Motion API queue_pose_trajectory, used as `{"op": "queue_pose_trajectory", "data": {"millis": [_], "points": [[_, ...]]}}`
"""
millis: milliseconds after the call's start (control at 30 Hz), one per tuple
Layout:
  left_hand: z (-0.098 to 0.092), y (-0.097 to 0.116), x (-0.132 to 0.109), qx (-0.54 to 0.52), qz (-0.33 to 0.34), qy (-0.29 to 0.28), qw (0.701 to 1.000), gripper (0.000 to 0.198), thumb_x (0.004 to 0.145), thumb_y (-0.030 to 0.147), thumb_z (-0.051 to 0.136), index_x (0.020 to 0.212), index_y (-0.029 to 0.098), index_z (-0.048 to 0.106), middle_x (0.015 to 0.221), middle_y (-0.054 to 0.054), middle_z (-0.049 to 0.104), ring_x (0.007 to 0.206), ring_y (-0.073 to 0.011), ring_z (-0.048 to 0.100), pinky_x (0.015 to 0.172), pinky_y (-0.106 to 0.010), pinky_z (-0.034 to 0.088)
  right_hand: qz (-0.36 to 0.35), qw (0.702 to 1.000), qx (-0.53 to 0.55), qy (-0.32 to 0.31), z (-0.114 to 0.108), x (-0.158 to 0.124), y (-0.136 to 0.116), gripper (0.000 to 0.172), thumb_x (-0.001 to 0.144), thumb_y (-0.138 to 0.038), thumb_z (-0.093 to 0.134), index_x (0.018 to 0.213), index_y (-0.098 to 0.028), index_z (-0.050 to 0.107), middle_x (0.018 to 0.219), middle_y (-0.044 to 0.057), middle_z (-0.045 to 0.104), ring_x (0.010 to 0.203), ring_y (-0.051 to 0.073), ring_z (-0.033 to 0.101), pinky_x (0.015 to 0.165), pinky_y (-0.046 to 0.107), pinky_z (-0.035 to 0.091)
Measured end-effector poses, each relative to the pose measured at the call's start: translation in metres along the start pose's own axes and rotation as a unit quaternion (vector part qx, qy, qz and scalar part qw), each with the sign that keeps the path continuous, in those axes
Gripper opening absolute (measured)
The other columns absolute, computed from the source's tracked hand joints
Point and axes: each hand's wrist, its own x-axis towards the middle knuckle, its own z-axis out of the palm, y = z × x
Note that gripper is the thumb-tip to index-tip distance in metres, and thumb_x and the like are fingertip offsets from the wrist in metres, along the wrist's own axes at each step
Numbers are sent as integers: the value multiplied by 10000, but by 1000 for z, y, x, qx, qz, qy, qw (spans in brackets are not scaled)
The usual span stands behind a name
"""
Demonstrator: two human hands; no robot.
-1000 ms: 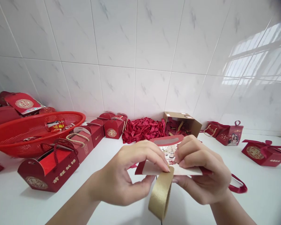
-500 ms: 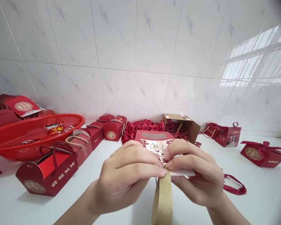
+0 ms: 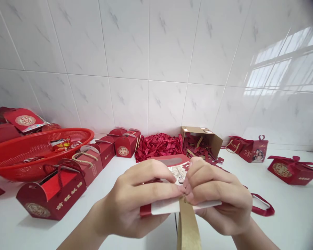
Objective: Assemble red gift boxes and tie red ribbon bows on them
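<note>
Between my hands is a red and white printed card box point(image 3: 177, 173), tilted, with a slot at its top. A flat gold ribbon point(image 3: 189, 225) hangs down from its near edge. My left hand point(image 3: 143, 198) is closed on the card's left part, its fingertips at the ribbon's upper end. From the other side my right hand point(image 3: 219, 194) pinches at the same spot, its thumb beneath the card. The fingertips of both hands meet there and hide where the ribbon joins the card.
Red gift boxes point(image 3: 52, 194) line the left side beside a red plastic basket point(image 3: 41, 166) holding wrapped sweets. Behind my hands lie a heap of red ribbon point(image 3: 161, 144) and an open cardboard box point(image 3: 214, 142). More red boxes point(image 3: 292, 170) stand at right.
The card has tipped flatter and its top edge is lower, showing more of its near edge. The hanging ribbon has swung a little to the right. Both hands remain closed at the card.
</note>
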Motion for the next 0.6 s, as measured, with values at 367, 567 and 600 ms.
{"op": "queue_pose_trajectory", "data": {"millis": [367, 567, 600], "points": [[9, 2, -1, -43, 10, 33, 998, 247, 825, 154, 552, 1051, 165, 649, 851, -96, 647, 750, -168, 638, 674, -285, 562, 0, 1000, 7, 1, 0, 2, -4, 87, 827, -124, 586, 880, -118, 655, 717, 52, 588, 637, 138, 576, 577, 304, 507], [12, -2, -4, -56, 40, 46, 997, 263, 814, 175, 572, 1062, 122, 642, 819, -111, 682, 737, -188, 655, 673, -308, 566, -38, 999, -10, -10, -1, 4, -6, 120, 806, -65, 572, 878, -98, 662, 707, 69, 621, 663, 148, 622, 617, 294, 534], [12, -2, -4, -69, 39, 47, 996, 270, 816, 170, 569, 1070, 113, 638, 827, -116, 690, 752, -191, 660, 683, -313, 567, -43, 999, -13, -10, -2, 5, -7, 130, 802, -52, 568, 876, -96, 664, 703, 71, 627, 665, 148, 625, 620, 288, 537]]}}
